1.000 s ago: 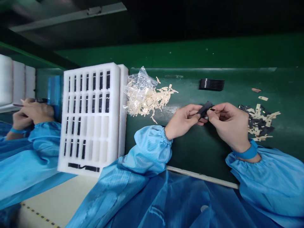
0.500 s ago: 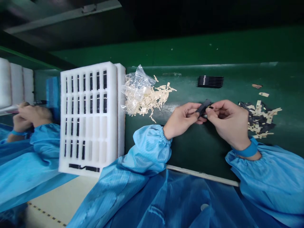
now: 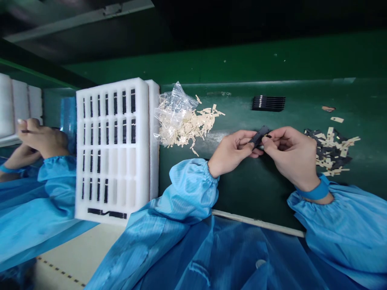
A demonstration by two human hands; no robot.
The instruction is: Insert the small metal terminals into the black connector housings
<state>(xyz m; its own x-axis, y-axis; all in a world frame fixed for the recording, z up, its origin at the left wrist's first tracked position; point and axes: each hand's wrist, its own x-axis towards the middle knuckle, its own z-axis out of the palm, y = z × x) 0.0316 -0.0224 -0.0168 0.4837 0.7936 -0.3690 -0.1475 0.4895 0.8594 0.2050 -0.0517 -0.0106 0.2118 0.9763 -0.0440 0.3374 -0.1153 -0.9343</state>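
Note:
A small flat black part (image 3: 260,135) is gripped between the fingertips of my left hand (image 3: 231,151), tilted up toward the right. At its right end, my right hand (image 3: 289,155) pinches with thumb and forefinger; a dark bit shows there, too small to name. Beyond my hands a neat row of black parts (image 3: 268,103) with white marks lies on the green bench. Close to the right of my right hand is a mixed heap of cream and black pieces (image 3: 332,149).
White foam trays (image 3: 142,161) stand at left, some slots filled with black parts. Beside them lies a heap of cream tabs (image 3: 187,129) under a clear plastic bag (image 3: 178,100). At far left a co-worker's hands (image 3: 42,139) are busy. A loose cream tab (image 3: 337,119) lies at right.
My hands and the black part stay nearly still. The co-worker's hands at far left have shifted, one rising slightly.

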